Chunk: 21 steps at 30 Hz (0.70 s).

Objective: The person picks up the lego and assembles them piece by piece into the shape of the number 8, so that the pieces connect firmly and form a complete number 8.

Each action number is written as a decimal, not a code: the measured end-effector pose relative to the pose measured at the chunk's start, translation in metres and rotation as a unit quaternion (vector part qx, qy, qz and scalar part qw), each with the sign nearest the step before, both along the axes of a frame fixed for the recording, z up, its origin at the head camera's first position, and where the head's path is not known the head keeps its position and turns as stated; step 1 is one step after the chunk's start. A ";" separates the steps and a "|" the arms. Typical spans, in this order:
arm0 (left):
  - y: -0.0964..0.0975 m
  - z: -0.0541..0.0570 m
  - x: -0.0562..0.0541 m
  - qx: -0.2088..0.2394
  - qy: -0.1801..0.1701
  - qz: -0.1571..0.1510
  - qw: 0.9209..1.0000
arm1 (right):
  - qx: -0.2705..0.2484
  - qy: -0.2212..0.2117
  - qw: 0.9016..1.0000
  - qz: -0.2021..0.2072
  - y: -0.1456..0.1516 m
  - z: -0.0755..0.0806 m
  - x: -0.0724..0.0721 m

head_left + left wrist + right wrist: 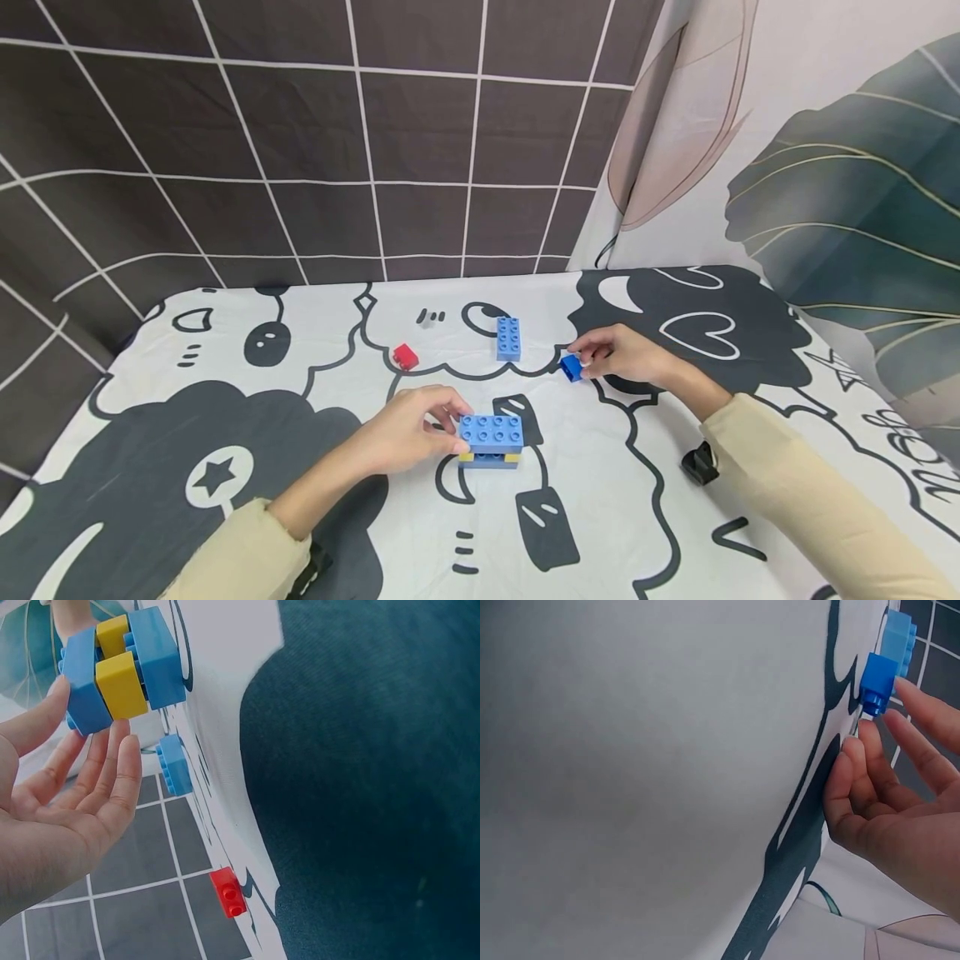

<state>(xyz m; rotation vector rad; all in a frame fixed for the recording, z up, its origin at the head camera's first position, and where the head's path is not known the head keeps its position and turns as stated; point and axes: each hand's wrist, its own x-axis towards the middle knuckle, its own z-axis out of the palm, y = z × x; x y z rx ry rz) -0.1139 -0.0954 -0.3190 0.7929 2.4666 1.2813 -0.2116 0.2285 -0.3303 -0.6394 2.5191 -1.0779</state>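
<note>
My left hand (412, 429) grips the left end of a small stack of toy building bricks (491, 435), thumb at the front and fingers behind. In the left wrist view, the stack shows two blue bricks with yellow bricks (122, 686) between them. Over to the right, my right hand (618, 358) pinches a small dark blue brick (572, 367) between thumb and forefinger, close over the cloth. The right wrist view has this brick (878, 679) at its top right, fingertips at its side and studs. The other right fingers curl loosely below.
A light blue eight-stud brick (507, 339) lies behind the stack, between the hands. Left of it is a small red brick (406, 357). A black-and-white patterned cloth (600, 500) covers the table, with a dark gridded curtain (300, 133) behind.
</note>
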 end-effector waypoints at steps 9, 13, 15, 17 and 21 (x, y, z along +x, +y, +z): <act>0.000 0.000 -0.001 0.000 0.001 -0.001 1.000 | 0.016 0.005 1.000 0.003 0.000 -0.004 -0.003; 0.000 0.000 -0.001 -0.002 0.002 -0.001 1.000 | 0.024 0.012 1.000 0.006 -0.001 -0.005 -0.004; 0.000 0.000 -0.001 -0.001 0.001 -0.001 1.000 | 0.026 0.015 1.000 0.007 -0.001 -0.005 -0.003; 0.000 0.000 -0.001 0.000 -0.001 -0.002 1.000 | 0.027 0.020 0.999 0.011 -0.001 -0.005 -0.002; 0.000 0.000 0.000 0.000 -0.002 -0.001 1.000 | 0.029 0.030 0.999 0.016 -0.002 -0.005 0.000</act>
